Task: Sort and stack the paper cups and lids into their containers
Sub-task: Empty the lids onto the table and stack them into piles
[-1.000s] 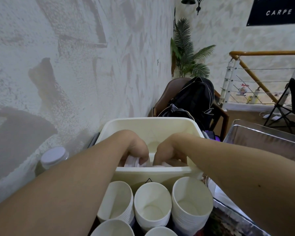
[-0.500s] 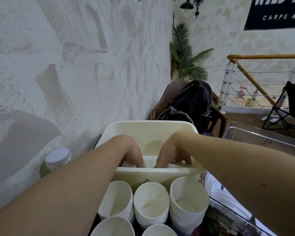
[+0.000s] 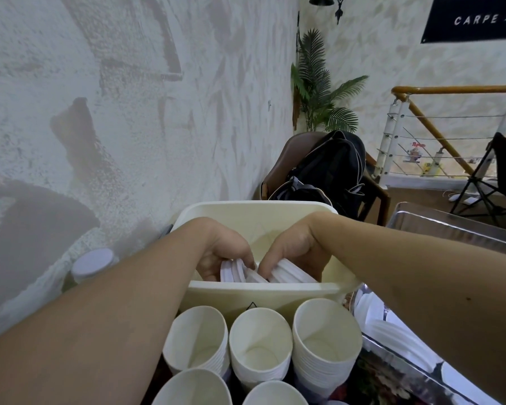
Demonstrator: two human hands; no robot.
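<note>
Cream plastic bin (image 3: 254,217) sits against the wall, with stacks of paper cups (image 3: 260,343) standing just in front of it. Inside, the left hand (image 3: 221,255) and the right hand (image 3: 292,252) each grip white lids (image 3: 289,274) on edge.

1 head view looks forward and down, close over the bin (image 3: 260,290).
</note>
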